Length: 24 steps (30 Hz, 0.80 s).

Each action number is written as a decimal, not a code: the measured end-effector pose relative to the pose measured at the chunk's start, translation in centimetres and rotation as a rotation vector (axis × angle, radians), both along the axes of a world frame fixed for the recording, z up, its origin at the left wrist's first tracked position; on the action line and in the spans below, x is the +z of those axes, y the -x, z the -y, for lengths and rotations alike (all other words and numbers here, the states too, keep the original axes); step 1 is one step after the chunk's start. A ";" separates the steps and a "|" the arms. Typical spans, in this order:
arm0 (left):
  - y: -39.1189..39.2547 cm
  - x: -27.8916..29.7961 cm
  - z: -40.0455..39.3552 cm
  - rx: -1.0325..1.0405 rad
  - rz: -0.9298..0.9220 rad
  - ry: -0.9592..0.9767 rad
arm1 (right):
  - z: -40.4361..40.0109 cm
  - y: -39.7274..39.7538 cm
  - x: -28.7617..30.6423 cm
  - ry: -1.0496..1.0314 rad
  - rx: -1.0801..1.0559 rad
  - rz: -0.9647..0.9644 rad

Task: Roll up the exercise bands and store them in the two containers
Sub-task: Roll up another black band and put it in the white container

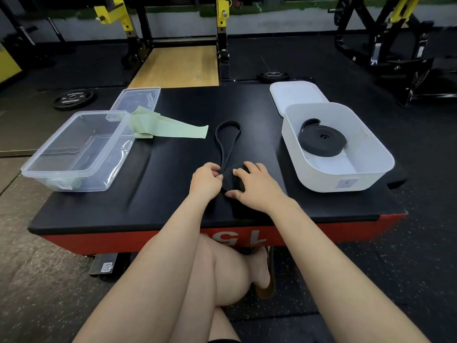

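We note the right hand (252, 186) cupped over the started coil of the black loop band (227, 142), fingers curled about it, presumably to keep the turns from springing open. The left hand (206, 180) pinches the band just beside the coil, where the two strands meet, which we judge serves to feed them flat into the roll. The unrolled length runs away from the hands across the black padded platform (153, 184) and ends in an open loop. To the right, the white container (346, 174) holds one rolled black band (321, 139), with its white lid (296, 95) lying behind. To the left, the green flat band (173, 129) lies unrolled, one end bunched against the clear container (79, 149), whose clear lid (136, 99) rests behind it. We judge the task partly done, the green band not yet rolled
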State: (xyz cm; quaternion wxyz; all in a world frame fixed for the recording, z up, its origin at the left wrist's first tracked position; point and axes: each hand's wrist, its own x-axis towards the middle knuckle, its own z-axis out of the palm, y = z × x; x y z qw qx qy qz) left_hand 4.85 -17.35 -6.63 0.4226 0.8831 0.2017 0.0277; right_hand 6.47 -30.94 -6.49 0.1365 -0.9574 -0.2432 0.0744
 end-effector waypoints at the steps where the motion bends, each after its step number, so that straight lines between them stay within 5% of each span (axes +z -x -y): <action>1: 0.0 0.0 0.0 -0.009 -0.007 -0.013 | 0.2 -0.2 0.1 0.001 0.024 -0.021; 13: -0.1 -0.1 -0.2 0.002 -0.038 -0.044 | 1.7 -2.1 0.4 0.034 0.223 -0.137; 24: -0.3 -0.2 0.3 -0.006 -0.022 -0.060 | 1.2 -0.9 0.4 0.014 0.138 -0.138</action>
